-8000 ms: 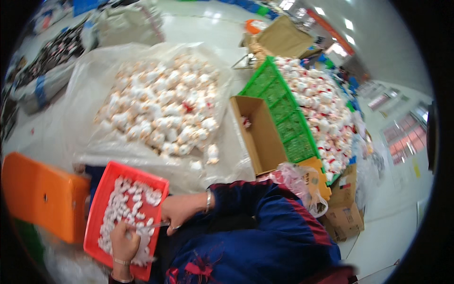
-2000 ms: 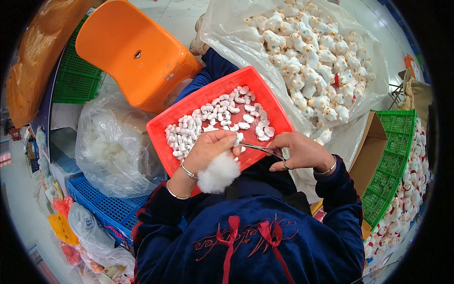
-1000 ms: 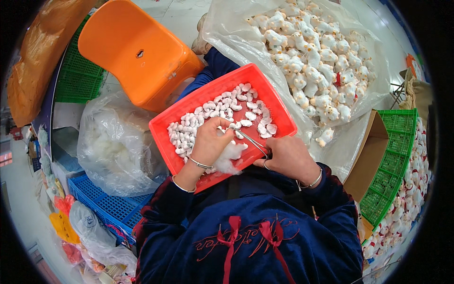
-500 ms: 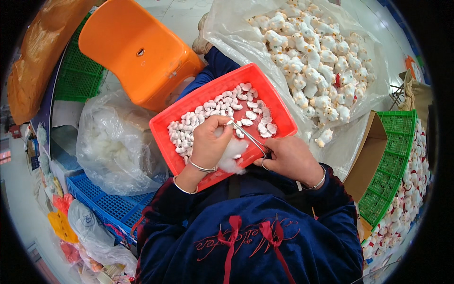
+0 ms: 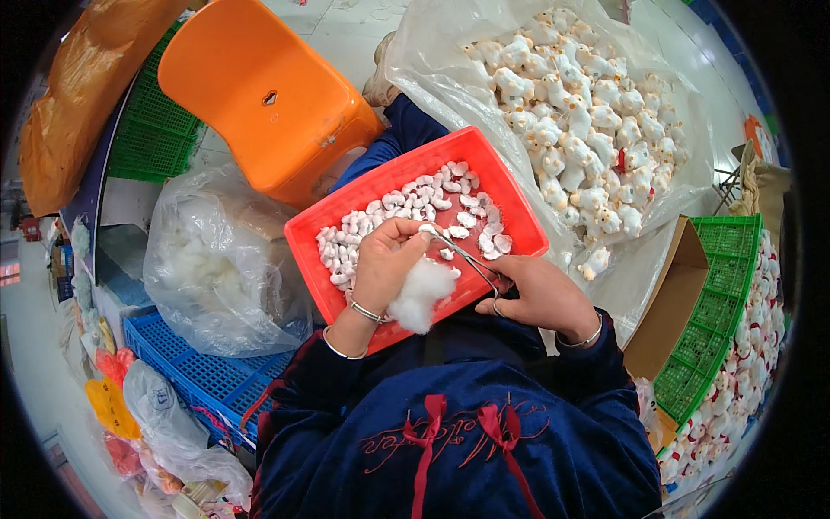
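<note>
Red tray (image 5: pixel 508 186): middle of the frame, sitting at a slant by the person's lap, loaded with little white pieces (image 5: pixel 350 235). They're bunched thick on its left side and more spread out toward the right.
Left hand (image 5: pixel 386 262): center, thumb and fingers pinching one small piece (image 5: pixel 427 229) over the tray.
Right hand (image 5: pixel 545 296): just right of center, gripping a silver scissor-handled tool (image 5: pixel 474 261), its tip right at that piece.
Look of the piece: white, small and roundish, mostly covered by fingertips, so detail's hard to make out.
Fluff wad (image 5: pixel 418 301): white, cottony, just under the left hand; can't tell if it's gripped too.
Clear bag (image 5: pixel 252 336): left of the tray, stuffed with more off-white fluff, next to a blue crate (image 5: pixel 186 356).
Plastic sheet (image 5: pixel 432 60): upper right, piled with white plush toys (image 5: pixel 571 130) with orangey bits.
Green basket (image 5: pixel 705 322): far right, red-and-white toys (image 5: pixel 735 372) heaped along it, cardboard box (image 5: pixel 673 285) on its left.
</note>
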`<state>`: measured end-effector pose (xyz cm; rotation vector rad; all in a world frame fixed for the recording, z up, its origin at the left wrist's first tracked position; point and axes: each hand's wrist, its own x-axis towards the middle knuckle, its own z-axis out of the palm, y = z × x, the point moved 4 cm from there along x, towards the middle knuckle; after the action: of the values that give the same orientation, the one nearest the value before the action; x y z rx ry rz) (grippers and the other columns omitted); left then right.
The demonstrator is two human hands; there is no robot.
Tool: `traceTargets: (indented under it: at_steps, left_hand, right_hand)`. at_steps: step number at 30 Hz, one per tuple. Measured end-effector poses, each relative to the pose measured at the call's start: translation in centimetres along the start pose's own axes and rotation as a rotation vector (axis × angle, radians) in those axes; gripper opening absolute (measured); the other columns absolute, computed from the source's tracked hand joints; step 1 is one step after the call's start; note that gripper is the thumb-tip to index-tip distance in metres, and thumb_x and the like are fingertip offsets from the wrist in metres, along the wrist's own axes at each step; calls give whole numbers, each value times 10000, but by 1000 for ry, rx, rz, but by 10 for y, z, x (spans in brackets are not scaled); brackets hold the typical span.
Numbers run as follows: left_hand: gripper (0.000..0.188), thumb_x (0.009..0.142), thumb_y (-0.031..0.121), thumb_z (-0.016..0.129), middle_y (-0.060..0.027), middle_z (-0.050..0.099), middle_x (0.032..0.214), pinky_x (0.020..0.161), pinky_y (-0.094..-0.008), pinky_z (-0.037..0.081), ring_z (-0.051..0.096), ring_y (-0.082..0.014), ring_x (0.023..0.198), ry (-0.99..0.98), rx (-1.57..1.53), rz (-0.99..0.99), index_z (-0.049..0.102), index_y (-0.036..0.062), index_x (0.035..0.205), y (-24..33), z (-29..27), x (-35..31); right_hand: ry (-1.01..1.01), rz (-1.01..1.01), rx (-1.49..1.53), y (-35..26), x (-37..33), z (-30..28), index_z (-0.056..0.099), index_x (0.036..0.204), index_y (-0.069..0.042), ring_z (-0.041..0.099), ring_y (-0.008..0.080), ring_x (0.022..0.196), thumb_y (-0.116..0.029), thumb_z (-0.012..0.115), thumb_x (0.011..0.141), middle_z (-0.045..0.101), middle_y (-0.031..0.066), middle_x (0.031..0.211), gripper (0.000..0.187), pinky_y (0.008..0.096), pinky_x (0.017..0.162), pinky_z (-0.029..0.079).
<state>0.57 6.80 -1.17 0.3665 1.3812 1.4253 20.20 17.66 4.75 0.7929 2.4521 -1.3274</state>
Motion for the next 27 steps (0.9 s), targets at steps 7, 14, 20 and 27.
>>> traceTargets:
  at_steps: [7,14,20,27]
  left_hand:
    - [125,992,44,648,-102,753,1058,708,-255,599,716,-117,871,-60,96,121,664,-10,1103,8,7,-5]
    - [138,1018,78,642,-151,751,1065,762,-314,632,755,-200,939,-86,-159,-42,662,-23,1110,9,0,-2]
    - [134,1024,84,636,-161,754,1095,757,-302,624,738,-158,924,-96,-200,-8,677,-17,1101,7,2,-1]
    - [138,1034,101,629,-153,761,1058,727,-277,610,726,-134,890,-10,-157,40,653,-17,1100,6,7,-7]
  right_hand:
    - [-40,-33,-19,3,-4,0,618,967,-3,669,359,800,-438,827,817,664,170,827,505,443,682,503]
    - [-81,-35,80,0,-6,-3,636,897,-30,657,320,688,-430,823,835,640,121,712,446,418,620,483]
    - [-75,-101,207,-3,-3,8,646,870,-18,648,302,646,-412,809,861,640,133,694,427,401,595,477]
    - [16,-46,346,-15,-1,24,679,955,-9,635,266,620,-322,803,885,639,147,703,344,376,589,473]
